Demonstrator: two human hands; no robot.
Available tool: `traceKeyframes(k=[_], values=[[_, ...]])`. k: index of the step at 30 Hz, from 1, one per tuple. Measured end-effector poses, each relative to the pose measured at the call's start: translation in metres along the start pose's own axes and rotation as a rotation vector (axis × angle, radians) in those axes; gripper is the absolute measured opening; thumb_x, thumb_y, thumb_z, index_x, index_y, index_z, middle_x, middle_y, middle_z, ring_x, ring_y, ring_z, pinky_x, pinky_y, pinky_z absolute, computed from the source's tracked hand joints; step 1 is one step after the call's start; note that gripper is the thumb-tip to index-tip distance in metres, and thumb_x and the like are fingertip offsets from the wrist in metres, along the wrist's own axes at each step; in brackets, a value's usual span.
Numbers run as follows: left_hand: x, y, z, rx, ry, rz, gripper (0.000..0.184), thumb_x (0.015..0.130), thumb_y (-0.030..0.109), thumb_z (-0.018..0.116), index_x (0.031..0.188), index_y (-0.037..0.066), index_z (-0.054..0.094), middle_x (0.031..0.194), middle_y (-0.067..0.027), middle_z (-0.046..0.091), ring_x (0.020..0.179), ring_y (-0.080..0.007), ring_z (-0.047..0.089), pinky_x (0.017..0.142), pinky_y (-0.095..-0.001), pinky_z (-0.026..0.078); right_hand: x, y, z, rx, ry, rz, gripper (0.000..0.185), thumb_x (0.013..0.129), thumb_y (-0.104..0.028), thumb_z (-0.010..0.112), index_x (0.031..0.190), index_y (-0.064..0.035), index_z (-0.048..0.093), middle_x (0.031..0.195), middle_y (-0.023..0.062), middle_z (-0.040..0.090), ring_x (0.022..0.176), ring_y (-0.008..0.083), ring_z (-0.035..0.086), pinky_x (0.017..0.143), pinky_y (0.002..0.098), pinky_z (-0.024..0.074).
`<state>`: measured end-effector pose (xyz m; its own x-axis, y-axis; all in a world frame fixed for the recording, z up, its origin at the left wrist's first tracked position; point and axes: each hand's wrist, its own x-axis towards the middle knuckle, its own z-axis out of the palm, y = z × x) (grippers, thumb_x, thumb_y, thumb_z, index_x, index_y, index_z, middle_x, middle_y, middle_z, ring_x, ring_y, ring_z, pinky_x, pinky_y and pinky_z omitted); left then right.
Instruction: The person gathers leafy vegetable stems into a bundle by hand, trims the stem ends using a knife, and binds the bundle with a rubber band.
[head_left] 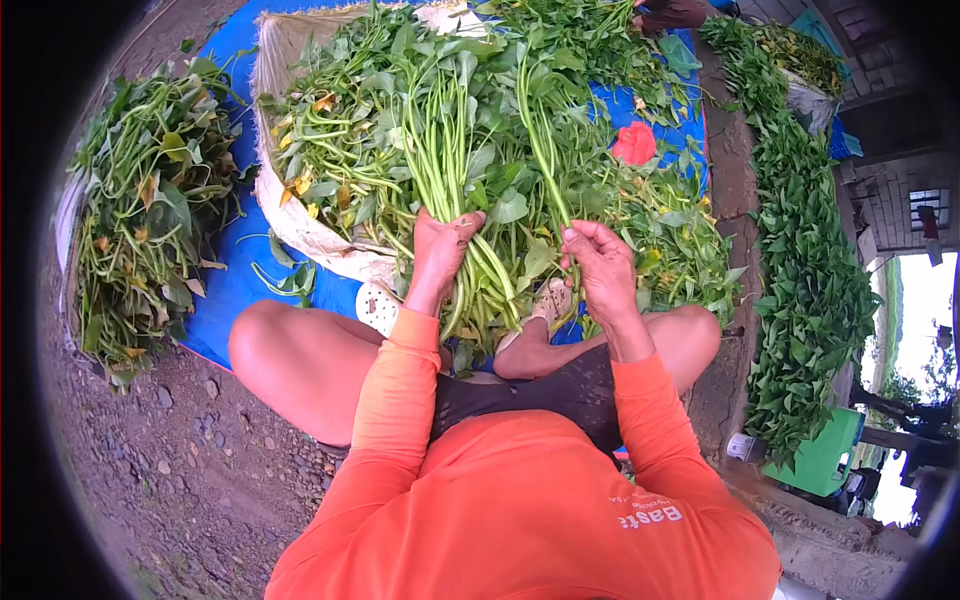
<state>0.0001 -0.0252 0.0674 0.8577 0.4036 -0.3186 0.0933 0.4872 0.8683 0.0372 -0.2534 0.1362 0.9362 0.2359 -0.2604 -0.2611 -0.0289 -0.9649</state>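
My left hand (440,252) is closed around a bunch of long green leafy stems (436,150), which look like water spinach. Their leafy tops point away from me and the cut ends hang below my fist. To its right, my right hand (598,262) pinches a thin stem (541,150) between thumb and fingers, its leaves also pointing away. Between and beyond both hands lies a large heap of loose leafy stems (340,150) on an opened pale sack (300,235), with some yellowed leaves mixed in.
A blue tarp (215,300) lies beneath the sack. Another pile of greens (150,220) stands at left. Bundled greens (805,250) line a ledge at right, near a green container (820,455). A red plastic piece (634,143) rests on the heap. Another person's hand (650,15) shows at the top.
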Motion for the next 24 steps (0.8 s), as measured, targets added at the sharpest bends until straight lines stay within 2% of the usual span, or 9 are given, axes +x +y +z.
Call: traceKeyframes(k=[2,4,5,9,10,12,17,20,24], values=[[0.0,-0.008,0.006,-0.039,-0.047,0.037,0.039,0.088,0.013,0.086,0.117,-0.002,0.066,0.101,-0.0055,0.074,0.083,-0.013,0.066,0.078,-0.0295,0.055,-0.001,0.029,0.016,-0.028,-0.137,0.135,0.028,0.104,-0.021,0.074,0.125,-0.0027,0.069,0.091,0.0006,0.069,0.07,0.0079,0.063,0.052,0.0242,0.0472],[0.004,-0.016,0.005,-0.029,-0.067,0.049,0.039,0.093,0.013,0.084,0.124,0.0,0.065,0.103,-0.0055,0.074,0.086,-0.0131,0.069,0.08,-0.0304,0.058,-0.003,0.039,0.029,-0.083,-0.152,0.262,0.03,0.105,-0.023,0.074,0.127,-0.0034,0.069,0.091,0.0003,0.069,0.07,0.0074,0.062,0.052,0.0242,0.0463],[0.005,-0.016,0.004,-0.014,-0.091,0.094,0.043,0.094,0.016,0.084,0.13,0.001,0.064,0.11,-0.0052,0.073,0.093,-0.0131,0.068,0.085,-0.0307,0.057,-0.002,0.038,0.029,-0.081,-0.158,0.269,0.03,0.105,-0.023,0.073,0.126,-0.0034,0.069,0.091,-0.0001,0.069,0.07,0.0074,0.062,0.053,0.0242,0.0464],[0.007,-0.014,0.005,-0.139,-0.112,0.088,0.056,0.092,0.026,0.089,0.134,0.0,0.065,0.113,-0.0036,0.072,0.097,-0.0131,0.065,0.09,-0.0319,0.054,0.001,0.025,0.039,-0.138,-0.15,0.277,0.028,0.105,-0.023,0.073,0.126,-0.0048,0.07,0.092,-0.001,0.069,0.07,0.0069,0.061,0.052,0.0228,0.0448],[0.006,-0.013,0.005,-0.116,-0.129,0.097,0.052,0.091,0.024,0.09,0.131,0.001,0.066,0.111,-0.0041,0.073,0.094,-0.0138,0.066,0.088,-0.0309,0.054,0.0,0.026,0.042,-0.17,-0.136,0.285,0.027,0.105,-0.022,0.073,0.126,-0.0055,0.07,0.092,-0.0011,0.069,0.07,0.0068,0.061,0.051,0.0221,0.0439],[0.006,-0.008,0.004,-0.04,-0.162,0.001,0.045,0.089,0.018,0.089,0.125,0.0,0.068,0.107,-0.0055,0.074,0.09,-0.0147,0.068,0.084,-0.0303,0.055,0.006,0.04,0.048,-0.166,-0.221,0.125,0.03,0.105,-0.022,0.074,0.129,-0.0048,0.069,0.092,-0.0018,0.067,0.07,0.0066,0.06,0.051,0.0217,0.0437],[0.009,-0.014,0.002,-0.006,-0.003,0.135,0.035,0.087,0.009,0.085,0.116,-0.002,0.069,0.102,-0.0074,0.075,0.084,-0.0153,0.07,0.078,-0.0308,0.057,-0.017,0.027,0.02,-0.222,-0.16,0.289,0.023,0.099,-0.014,0.078,0.117,-0.0019,0.071,0.094,0.0037,0.071,0.064,0.0069,0.061,0.052,0.022,0.0473],[0.006,-0.004,0.004,-0.026,-0.017,0.127,0.036,0.087,0.006,0.083,0.118,-0.003,0.067,0.1,-0.0068,0.074,0.082,-0.0158,0.069,0.077,-0.0316,0.058,-0.023,0.02,0.006,-0.173,-0.179,0.372,0.02,0.099,-0.017,0.075,0.11,-0.001,0.073,0.082,0.0001,0.069,0.062,0.006,0.059,0.051,0.0234,0.0467],[0.006,-0.006,0.006,-0.069,-0.008,0.171,0.038,0.087,0.006,0.082,0.119,-0.003,0.065,0.1,-0.0069,0.073,0.081,-0.0159,0.069,0.077,-0.0316,0.058,-0.015,0.021,0.0,-0.168,-0.159,0.425,0.019,0.097,-0.019,0.075,0.106,-0.0025,0.075,0.079,0.0001,0.069,0.062,0.0053,0.057,0.053,0.0229,0.0452]])
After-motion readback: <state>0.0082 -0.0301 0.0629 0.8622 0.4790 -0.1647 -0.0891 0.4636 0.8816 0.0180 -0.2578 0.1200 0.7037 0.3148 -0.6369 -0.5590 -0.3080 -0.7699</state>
